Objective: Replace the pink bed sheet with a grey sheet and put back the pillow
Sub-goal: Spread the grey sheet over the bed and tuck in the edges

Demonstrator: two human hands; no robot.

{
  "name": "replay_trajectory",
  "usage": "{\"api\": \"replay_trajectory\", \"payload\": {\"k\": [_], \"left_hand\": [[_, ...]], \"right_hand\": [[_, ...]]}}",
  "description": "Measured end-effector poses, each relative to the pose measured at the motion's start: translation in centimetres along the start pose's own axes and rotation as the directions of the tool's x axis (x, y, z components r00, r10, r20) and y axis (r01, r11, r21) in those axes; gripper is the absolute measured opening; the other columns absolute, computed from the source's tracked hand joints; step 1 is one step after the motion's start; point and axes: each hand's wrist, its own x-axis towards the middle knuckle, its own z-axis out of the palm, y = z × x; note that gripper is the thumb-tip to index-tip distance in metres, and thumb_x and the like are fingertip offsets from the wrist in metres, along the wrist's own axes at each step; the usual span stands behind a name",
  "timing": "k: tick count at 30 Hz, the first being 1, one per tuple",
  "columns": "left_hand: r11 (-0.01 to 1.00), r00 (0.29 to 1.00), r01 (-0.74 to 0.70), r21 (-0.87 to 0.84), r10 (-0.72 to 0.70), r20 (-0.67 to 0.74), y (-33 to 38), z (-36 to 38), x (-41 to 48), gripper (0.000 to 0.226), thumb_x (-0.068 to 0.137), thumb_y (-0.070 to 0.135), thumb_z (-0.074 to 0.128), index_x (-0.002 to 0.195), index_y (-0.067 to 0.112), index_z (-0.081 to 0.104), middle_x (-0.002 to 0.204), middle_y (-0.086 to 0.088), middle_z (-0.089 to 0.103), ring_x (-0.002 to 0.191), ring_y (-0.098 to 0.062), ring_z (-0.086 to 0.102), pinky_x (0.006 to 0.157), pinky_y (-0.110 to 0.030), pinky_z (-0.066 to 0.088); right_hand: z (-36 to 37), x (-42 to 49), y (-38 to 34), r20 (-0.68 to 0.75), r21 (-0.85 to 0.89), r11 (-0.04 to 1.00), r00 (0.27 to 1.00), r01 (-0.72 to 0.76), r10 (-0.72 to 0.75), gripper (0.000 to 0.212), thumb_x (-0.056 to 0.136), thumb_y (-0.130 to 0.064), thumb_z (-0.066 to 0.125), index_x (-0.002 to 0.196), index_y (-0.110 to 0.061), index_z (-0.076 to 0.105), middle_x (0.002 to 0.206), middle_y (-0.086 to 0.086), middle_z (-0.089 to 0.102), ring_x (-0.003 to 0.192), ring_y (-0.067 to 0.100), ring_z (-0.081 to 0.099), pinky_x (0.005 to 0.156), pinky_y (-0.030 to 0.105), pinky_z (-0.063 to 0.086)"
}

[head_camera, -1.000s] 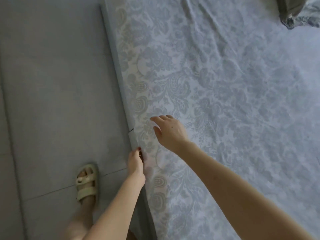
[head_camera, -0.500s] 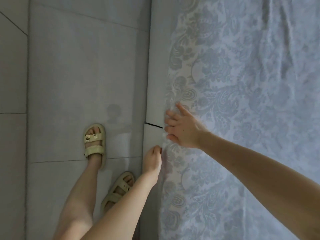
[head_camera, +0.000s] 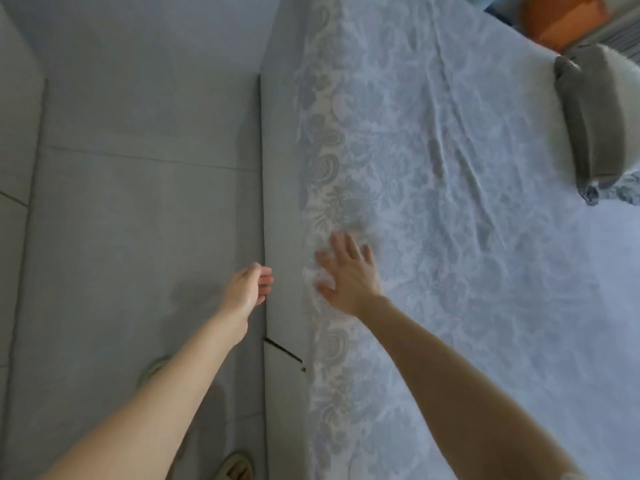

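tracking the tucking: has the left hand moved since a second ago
Yes. The left hand was short of the dark gap in the bed frame; now it is beyond it, toward the pillow.

One grey floral-patterned fabric sheet (head_camera: 467,254); one taupe soft pillow (head_camera: 588,116) at two o'clock; one orange object (head_camera: 554,19) at one o'clock; two hands, the left hand (head_camera: 247,289) and the right hand (head_camera: 349,275); two beige sandals (head_camera: 235,469) at seven o'clock.
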Motion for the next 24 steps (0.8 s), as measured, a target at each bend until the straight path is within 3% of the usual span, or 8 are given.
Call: {"api": "replay_trajectory", "payload": {"k": [2, 4, 7, 9, 11, 19, 21, 24], "left_hand": [[0.999, 0.999, -0.038, 0.034, 0.037, 0.025, 3.5, 0.7, 0.3, 0.03, 0.101, 0.019, 0.034, 0.085, 0.014, 0.06, 0.081, 0.0, 0.06, 0.07, -0.011, 0.052, 0.068, -0.023, 0.041], [0.995, 0.997, -0.061, 0.074, 0.056, 0.059, 6.8, 1.6, 0.1, 0.032, 0.101, 0.019, 0.035, 0.08, 0.017, 0.059, 0.081, -0.001, 0.06, 0.068, -0.012, 0.051, 0.066, -0.023, 0.041], [0.989, 0.993, -0.092, 0.119, 0.081, 0.09, 12.0, 3.3, -0.2, 0.03, 0.1, 0.017, 0.038, 0.078, 0.017, 0.058, 0.079, -0.001, 0.059, 0.065, -0.012, 0.05, 0.063, -0.024, 0.04], [0.979, 0.988, -0.134, 0.152, 0.119, 0.101, 15.2, 4.7, 0.3, 0.027, 0.099, 0.015, 0.042, 0.077, 0.016, 0.059, 0.078, -0.002, 0.059, 0.066, -0.012, 0.05, 0.064, -0.025, 0.042], [0.963, 0.983, -0.171, 0.207, 0.154, 0.096, 17.8, 6.0, 1.5, 0.025, 0.097, 0.013, 0.046, 0.076, 0.015, 0.059, 0.078, -0.002, 0.059, 0.066, -0.012, 0.051, 0.064, -0.025, 0.044], [0.989, 0.998, 0.048, 0.138, -0.04, -0.053, 24.0, 10.2, 9.9, 0.02, 0.1, 0.017, 0.04, 0.084, 0.01, 0.05, 0.081, -0.006, 0.052, 0.068, -0.014, 0.049, 0.067, -0.028, 0.045], [0.991, 0.99, 0.134, 0.011, -0.133, -0.035, 24.9, 11.0, 11.7, 0.022, 0.103, 0.021, 0.035, 0.094, 0.009, 0.051, 0.087, -0.008, 0.055, 0.077, -0.017, 0.054, 0.077, -0.032, 0.046], [0.967, 0.981, 0.191, -0.167, -0.193, 0.004, 25.8, 12.1, 14.3, 0.032, 0.104, 0.025, 0.031, 0.091, 0.007, 0.054, 0.081, -0.007, 0.059, 0.074, -0.017, 0.056, 0.069, -0.028, 0.046]], "right_hand": [[0.6, 0.0, -2.8, 0.192, -0.083, 0.993, 0.979, 0.086, -0.068, 0.053, 0.094, -0.052, 0.035, 0.142, -0.029, 0.04, 0.159, 0.006, 0.011, 0.142, 0.044, -0.011, 0.114, 0.058, -0.004], [-0.2, -1.1, -5.3, 0.321, -0.038, 0.983, 0.934, 0.179, -0.158, 0.045, 0.096, -0.046, 0.033, 0.129, -0.025, 0.055, 0.145, 0.005, 0.044, 0.142, 0.044, 0.009, 0.114, 0.053, 0.016], [-4.3, -0.6, -2.9, 0.075, 0.476, 0.868, 0.99, -0.139, 0.117, 0.034, 0.097, -0.033, 0.038, 0.118, -0.019, 0.061, 0.116, 0.008, 0.065, 0.114, 0.033, 0.056, 0.09, 0.038, 0.047], [-7.3, 0.4, 1.0, -0.01, 0.647, 0.721, 0.943, -0.247, 0.333, 0.037, 0.099, -0.036, 0.039, 0.128, -0.02, 0.056, 0.123, 0.006, 0.062, 0.112, 0.028, 0.058, 0.091, 0.035, 0.047], [-9.5, 1.8, 4.5, 0.001, 0.677, 0.681, 0.925, -0.281, 0.381, 0.04, 0.099, -0.038, 0.041, 0.132, -0.02, 0.052, 0.129, 0.003, 0.059, 0.117, 0.023, 0.055, 0.093, 0.032, 0.044], [-14.8, 11.2, 10.9, -0.199, 0.417, 0.909, 0.977, 0.018, 0.072, 0.037, 0.1, -0.032, 0.04, 0.132, -0.019, 0.053, 0.133, -0.001, 0.056, 0.124, 0.02, 0.048, 0.103, 0.033, 0.038], [-15.8, 14.3, 11.5, -0.302, 0.315, 0.936, 0.951, 0.158, -0.059, 0.031, 0.097, -0.028, 0.047, 0.123, -0.017, 0.06, 0.123, 0.001, 0.062, 0.116, 0.022, 0.055, 0.1, 0.035, 0.041], [-17.1, 19.2, 12.2, -0.417, 0.101, 0.947, 0.877, 0.304, -0.237, 0.021, 0.086, -0.027, 0.064, 0.105, -0.018, 0.07, 0.108, 0.001, 0.068, 0.104, 0.024, 0.062, 0.094, 0.037, 0.048]]}}
